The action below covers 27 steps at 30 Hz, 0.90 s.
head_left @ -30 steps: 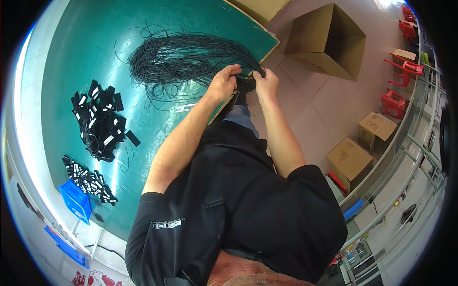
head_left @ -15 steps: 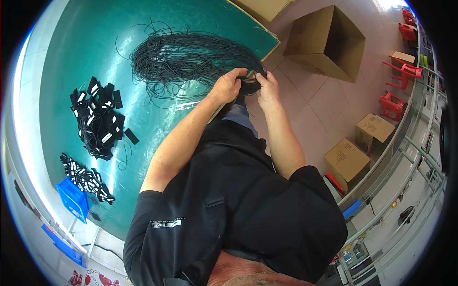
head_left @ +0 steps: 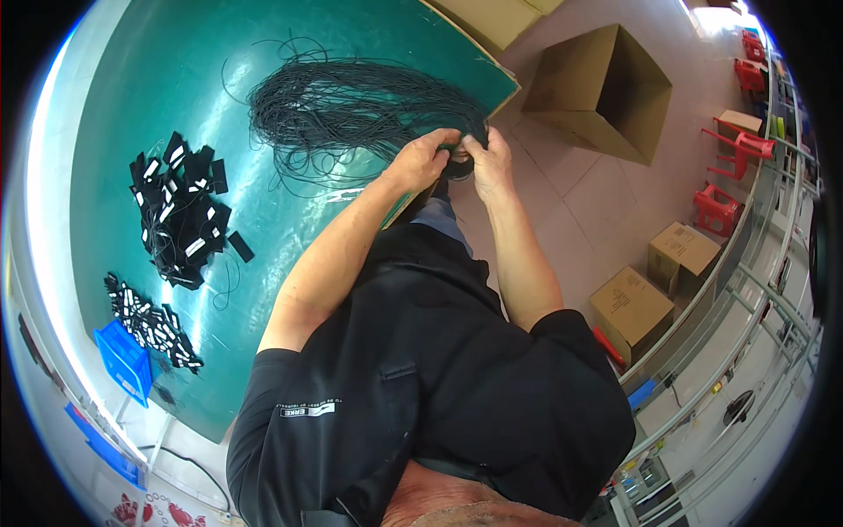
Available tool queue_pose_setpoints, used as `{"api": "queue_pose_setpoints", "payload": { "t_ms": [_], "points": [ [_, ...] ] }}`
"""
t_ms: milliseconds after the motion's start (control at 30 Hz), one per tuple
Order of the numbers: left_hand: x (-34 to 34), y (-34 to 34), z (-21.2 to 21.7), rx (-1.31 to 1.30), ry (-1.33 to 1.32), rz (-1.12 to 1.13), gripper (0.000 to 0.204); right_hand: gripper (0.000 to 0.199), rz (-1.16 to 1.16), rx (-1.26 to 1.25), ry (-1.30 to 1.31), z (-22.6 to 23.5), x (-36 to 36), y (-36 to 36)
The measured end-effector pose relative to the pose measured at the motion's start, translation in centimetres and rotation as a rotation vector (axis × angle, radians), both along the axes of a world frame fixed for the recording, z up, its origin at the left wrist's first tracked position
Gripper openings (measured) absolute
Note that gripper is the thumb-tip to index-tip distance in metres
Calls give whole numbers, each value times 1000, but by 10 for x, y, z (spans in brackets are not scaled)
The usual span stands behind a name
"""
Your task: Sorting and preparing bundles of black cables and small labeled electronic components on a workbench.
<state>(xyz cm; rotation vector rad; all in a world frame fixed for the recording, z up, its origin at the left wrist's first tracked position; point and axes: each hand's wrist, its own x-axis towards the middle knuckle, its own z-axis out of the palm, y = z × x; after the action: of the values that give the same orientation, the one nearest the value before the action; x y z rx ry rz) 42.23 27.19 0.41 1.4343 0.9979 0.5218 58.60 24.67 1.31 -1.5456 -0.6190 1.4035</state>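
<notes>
A long loose bundle of thin black cords (head_left: pixel 338 105) lies across the far part of the green table, its gathered end reaching the right edge. At that end my left hand (head_left: pixel 421 162) is closed, thumb and fingers pinching the cords. Close on its right, my right hand (head_left: pixel 490 169) grips the same gathered end, its thumb toward the left hand. The fingertips nearly meet, and exactly which strands lie between them is too small to make out. Part of the bundle hangs dark below the fingers, over the table edge.
On the green table (head_left: pixel 263 237) lie a heap of black pieces with white labels (head_left: pixel 180 211) and a smaller black-and-white pile (head_left: pixel 154 321). A blue basket (head_left: pixel 123 362) is at the left edge. An open carton (head_left: pixel 562 83), closed cartons (head_left: pixel 630 307) and red stools (head_left: pixel 718 209) stand on the floor.
My right hand has shifted slightly left, its thumb nearer my left hand. Both hands keep their grip at the gathered cord end. The whole view has tilted a little.
</notes>
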Motion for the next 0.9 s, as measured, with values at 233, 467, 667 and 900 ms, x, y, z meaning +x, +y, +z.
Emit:
{"api": "queue_pose_setpoints", "payload": {
  "t_ms": [233, 467, 667, 900],
  "points": [
    [-66, 0, 57, 389, 245, 91, 50, 21, 317, 316, -1, 102, -29, 60],
    [-154, -37, 70, 552, 180, 640, 51, 38, 695, 629, -129, 267, -74, 119],
    [-208, -103, 44, 233, 169, 990, 40, 24, 352, 1035, -591, 404, -92, 118],
    [-218, -139, 22, 33, 40, 1058, 30, 22, 532, 1194, -825, 448, -49, 172]
  ]
}}
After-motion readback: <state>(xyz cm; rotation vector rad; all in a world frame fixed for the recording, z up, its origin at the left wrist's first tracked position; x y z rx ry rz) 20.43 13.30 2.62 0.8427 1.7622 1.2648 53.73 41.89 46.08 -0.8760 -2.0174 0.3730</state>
